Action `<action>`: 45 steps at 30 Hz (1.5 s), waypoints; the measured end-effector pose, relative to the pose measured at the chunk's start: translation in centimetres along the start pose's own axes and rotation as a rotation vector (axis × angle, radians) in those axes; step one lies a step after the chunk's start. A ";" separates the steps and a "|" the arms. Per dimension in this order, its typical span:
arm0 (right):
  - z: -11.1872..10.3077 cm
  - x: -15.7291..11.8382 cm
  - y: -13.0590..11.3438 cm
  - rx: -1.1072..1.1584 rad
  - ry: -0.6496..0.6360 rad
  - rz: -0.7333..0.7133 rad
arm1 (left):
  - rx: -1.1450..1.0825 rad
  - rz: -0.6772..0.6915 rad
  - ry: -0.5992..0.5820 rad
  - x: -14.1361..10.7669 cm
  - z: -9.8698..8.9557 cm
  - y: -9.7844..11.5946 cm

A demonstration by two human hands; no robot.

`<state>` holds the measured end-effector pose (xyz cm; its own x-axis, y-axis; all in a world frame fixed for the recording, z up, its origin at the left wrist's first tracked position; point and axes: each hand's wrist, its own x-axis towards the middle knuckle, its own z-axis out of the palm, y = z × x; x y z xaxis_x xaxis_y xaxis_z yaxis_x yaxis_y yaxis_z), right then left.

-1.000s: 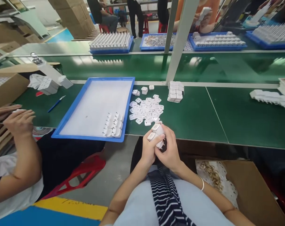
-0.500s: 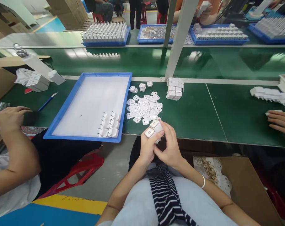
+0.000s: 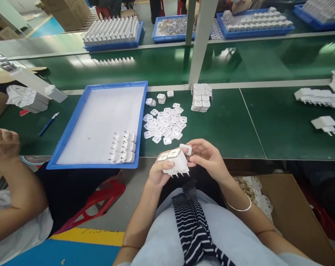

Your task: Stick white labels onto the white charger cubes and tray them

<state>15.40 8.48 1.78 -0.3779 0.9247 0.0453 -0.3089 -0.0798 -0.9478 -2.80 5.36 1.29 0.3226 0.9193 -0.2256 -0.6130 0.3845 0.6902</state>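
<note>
My left hand [image 3: 158, 172] is wrapped round white plug adapters [image 3: 176, 162], held together with their metal pins pointing down. Beside their top, my right hand [image 3: 207, 157] pinches a small white cover [image 3: 186, 149] between thumb and fingers. Beyond my hands, a loose pile of similar white covers [image 3: 166, 123] lies on the green table [image 3: 225, 129]. Left of the pile, a blue-rimmed tray [image 3: 92, 166] holds several white plug pieces [image 3: 123, 147] in its near right corner. Small stacks of covers [image 3: 161, 98] stand behind the pile.
A block of white adapters [image 3: 201, 98] stands by the metal post [image 3: 200, 48]. A blue pen [image 3: 49, 124] lies left of the tray. A co-worker's arm [image 3: 18, 192] is at the left. An open cardboard box [image 3: 292, 210] sits below the table at the right.
My hands have moved apart; the right one now has a cover beside the adapters, whose pins now show. At the far right, a co-worker's hand has left view, and a white adapter lies there.
</note>
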 end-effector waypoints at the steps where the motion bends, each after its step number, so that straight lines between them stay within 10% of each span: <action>1: 0.1 0.1 0.0 -0.003 -0.004 0.006 | 0.011 -0.022 -0.018 0.0 -0.1 -0.1; 8: -0.8 -0.1 -0.4 -0.398 0.038 -0.143 | 0.324 0.088 -0.070 -0.2 0.4 0.8; 13: -2.5 -0.1 -1.9 -0.820 -0.167 -0.303 | 0.603 0.200 -0.028 -0.4 0.4 1.4; 25: -1.2 0.3 -1.0 -0.279 0.324 -0.170 | 0.836 0.530 0.026 -0.7 2.0 0.7; 36: -0.7 -2.0 -5.7 -0.488 -0.007 -0.096 | 0.997 0.663 0.057 -0.6 2.5 1.7; 45: 1.0 -1.4 -5.1 -0.465 -0.015 -0.116 | 1.084 0.694 0.082 -1.0 2.7 1.8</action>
<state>16.62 7.17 6.84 -0.3778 0.9118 0.1609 0.0724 0.2024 -0.9766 -2.28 4.89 4.56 0.1050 0.9155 0.3884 0.2746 -0.4021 0.8734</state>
